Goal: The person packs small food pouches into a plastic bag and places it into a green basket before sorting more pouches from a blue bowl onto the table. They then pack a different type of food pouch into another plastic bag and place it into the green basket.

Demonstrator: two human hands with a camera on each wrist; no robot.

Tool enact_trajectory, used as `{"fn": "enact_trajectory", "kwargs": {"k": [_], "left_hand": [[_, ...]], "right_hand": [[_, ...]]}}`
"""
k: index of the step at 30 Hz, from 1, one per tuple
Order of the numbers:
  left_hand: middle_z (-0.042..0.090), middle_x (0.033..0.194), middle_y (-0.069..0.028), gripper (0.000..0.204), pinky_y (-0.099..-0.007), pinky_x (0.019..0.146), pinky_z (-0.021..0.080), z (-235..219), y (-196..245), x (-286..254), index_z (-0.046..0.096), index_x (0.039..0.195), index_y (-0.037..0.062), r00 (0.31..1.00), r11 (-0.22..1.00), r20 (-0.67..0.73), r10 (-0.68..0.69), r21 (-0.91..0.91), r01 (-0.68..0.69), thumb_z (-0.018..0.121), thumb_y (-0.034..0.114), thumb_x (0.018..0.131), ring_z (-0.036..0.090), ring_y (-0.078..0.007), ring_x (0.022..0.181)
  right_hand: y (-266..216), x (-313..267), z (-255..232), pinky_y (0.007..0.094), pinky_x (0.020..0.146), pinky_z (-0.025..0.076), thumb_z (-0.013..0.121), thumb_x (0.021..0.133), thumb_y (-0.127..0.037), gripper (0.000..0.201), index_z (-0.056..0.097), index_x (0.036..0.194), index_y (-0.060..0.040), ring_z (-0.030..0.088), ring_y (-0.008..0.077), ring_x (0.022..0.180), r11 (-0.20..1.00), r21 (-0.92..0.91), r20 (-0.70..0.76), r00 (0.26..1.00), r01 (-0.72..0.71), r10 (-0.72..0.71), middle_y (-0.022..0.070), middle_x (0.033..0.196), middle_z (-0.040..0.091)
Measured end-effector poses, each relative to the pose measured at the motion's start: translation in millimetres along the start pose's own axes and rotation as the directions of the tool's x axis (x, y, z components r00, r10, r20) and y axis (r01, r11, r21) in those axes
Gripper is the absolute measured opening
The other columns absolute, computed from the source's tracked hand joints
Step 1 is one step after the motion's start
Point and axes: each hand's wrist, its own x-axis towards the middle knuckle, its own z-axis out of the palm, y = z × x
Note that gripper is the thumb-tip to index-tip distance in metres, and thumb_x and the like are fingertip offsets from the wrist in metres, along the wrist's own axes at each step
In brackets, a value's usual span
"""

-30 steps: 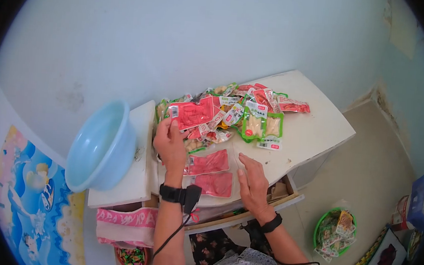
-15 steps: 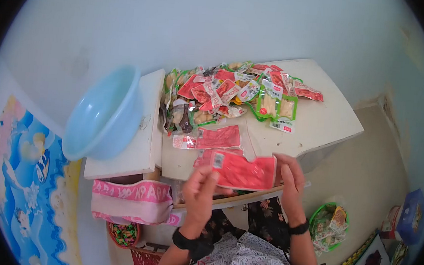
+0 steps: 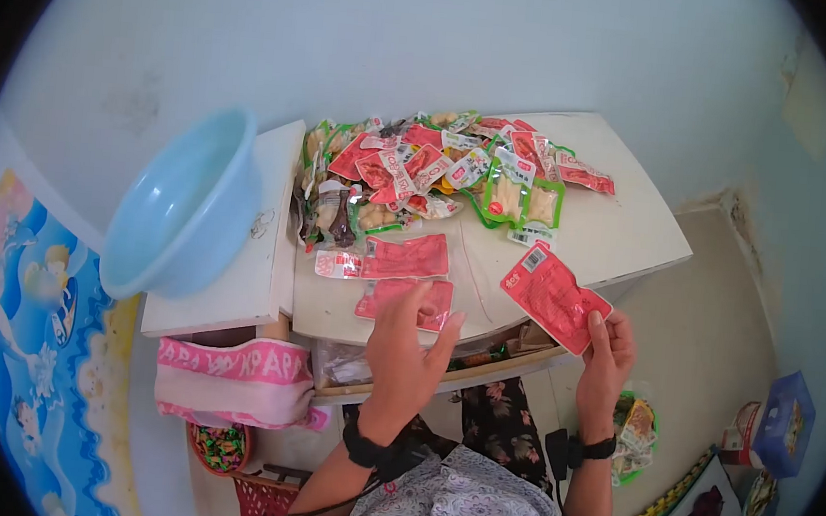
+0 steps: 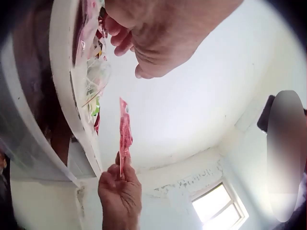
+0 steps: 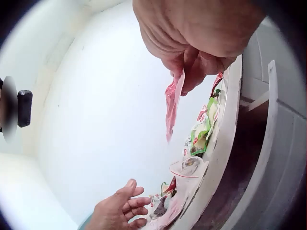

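Note:
My right hand (image 3: pixel 606 365) pinches a red vacuum-sealed snack packet (image 3: pixel 552 296) by its lower corner, in front of the table's right part. In the right wrist view the same packet (image 5: pixel 173 103) hangs edge-on from the fingers and thumb. My left hand (image 3: pixel 403 354) holds nothing; its thumb and fingers are spread apart near the table's front edge. Just beyond it lie two more red packets, one farther back (image 3: pixel 408 256) and one nearer (image 3: pixel 437 302), partly covered by the left fingers. A clear plastic bag (image 3: pixel 470 272) lies beside them.
Mixed snack packets (image 3: pixel 390 174) are heaped along the back of the white table (image 3: pixel 621 206). A blue basin (image 3: pixel 184 206) stands on the left, above a pink-white towel (image 3: pixel 234 380). Under the tabletop a drawer (image 3: pixel 344 388) is pulled out. A green basket (image 3: pixel 634 435) of packets sits on the floor.
The left hand brought a red packet from the heap to the front, where both hands held it. Now the left hand has let go and the right hand holds it farther right.

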Motion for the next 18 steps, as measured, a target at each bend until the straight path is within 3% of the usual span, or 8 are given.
{"fn": "enact_trajectory", "kwargs": {"k": [2, 5, 8, 11, 14, 17, 18], "left_hand": [[0.064, 0.092, -0.0089, 0.051, -0.0385, 0.069, 0.048, 9, 2, 13, 0.062, 0.124, 0.0, 0.997, 0.991, -0.005, 0.075, 0.108, -0.074, 0.081, 0.029, 0.087, 0.061, -0.0224, 0.082], [0.064, 0.087, -0.0097, 0.05, -0.0411, 0.069, 0.049, 25, 5, 26, 0.063, 0.114, -0.0003, 0.998, 0.978, 0.057, 0.041, 0.203, -0.051, 0.082, 0.035, 0.085, 0.062, -0.0263, 0.08], [0.065, 0.081, -0.0098, 0.037, -0.041, 0.066, 0.049, 41, -8, 34, 0.062, 0.104, 0.0033, 0.997, 0.97, 0.071, 0.028, 0.24, -0.044, 0.08, 0.031, 0.087, 0.064, -0.0271, 0.075], [0.066, 0.075, -0.0094, 0.024, -0.0403, 0.063, 0.049, 47, -17, 37, 0.062, 0.098, 0.0059, 0.994, 0.986, 0.093, -0.061, 0.161, 0.046, 0.076, 0.024, 0.09, 0.065, -0.0275, 0.069], [0.068, 0.074, -0.0115, 0.012, -0.046, 0.059, 0.049, 45, -19, 36, 0.062, 0.096, 0.0091, 0.989, 0.993, 0.106, -0.103, 0.072, 0.096, 0.07, 0.015, 0.09, 0.068, -0.0325, 0.067], [0.067, 0.072, -0.0125, 0.009, -0.0449, 0.058, 0.05, 40, -2, 34, 0.061, 0.096, 0.0085, 0.989, 0.993, 0.089, -0.12, -0.004, 0.12, 0.068, 0.011, 0.09, 0.068, -0.0327, 0.065], [0.067, 0.072, -0.0117, 0.009, -0.0412, 0.057, 0.051, 39, 2, 33, 0.062, 0.095, 0.0072, 0.988, 0.992, 0.092, -0.122, -0.025, 0.125, 0.069, 0.01, 0.091, 0.067, -0.0282, 0.064]], "right_hand": [[12, 8, 2, 0.0197, 0.075, 0.05, 0.064, 0.104, -0.013, 0.011, 0.065, 0.109, -0.0039, 0.063, 0.0035, 0.086, 0.999, -0.001, 0.037, 0.998, 0.051, -0.051, 0.0001, 0.098, 0.07], [31, 19, 9, 0.02, 0.075, 0.05, 0.063, 0.104, -0.011, 0.011, 0.065, 0.11, -0.0028, 0.064, 0.0051, 0.087, 0.998, -0.006, 0.082, 0.995, 0.065, -0.064, 0.0016, 0.099, 0.071], [38, 19, 25, 0.0206, 0.075, 0.051, 0.063, 0.104, -0.011, 0.011, 0.065, 0.11, -0.0018, 0.064, 0.0058, 0.086, 0.999, 0.028, 0.151, 0.988, 0.018, -0.022, 0.0025, 0.1, 0.072], [36, 19, 31, 0.0207, 0.074, 0.05, 0.063, 0.103, -0.01, 0.012, 0.065, 0.111, -0.0013, 0.063, 0.0052, 0.086, 0.997, 0.054, 0.212, 0.977, -0.052, 0.039, 0.0026, 0.101, 0.072], [33, 23, 28, 0.0202, 0.072, 0.049, 0.063, 0.103, -0.01, 0.011, 0.065, 0.11, -0.0012, 0.063, 0.004, 0.085, 0.993, 0.034, 0.253, 0.962, -0.111, 0.099, 0.0019, 0.1, 0.072], [25, 24, 32, 0.0195, 0.07, 0.048, 0.063, 0.103, -0.009, 0.009, 0.066, 0.108, -0.0018, 0.062, 0.003, 0.083, 0.985, 0.018, 0.275, 0.947, -0.174, 0.163, 0.0011, 0.097, 0.072], [22, 24, 35, 0.0193, 0.069, 0.047, 0.063, 0.103, -0.008, 0.008, 0.066, 0.107, -0.0021, 0.061, 0.0026, 0.082, 0.981, 0.015, 0.281, 0.942, -0.196, 0.184, 0.0009, 0.097, 0.072]]}}
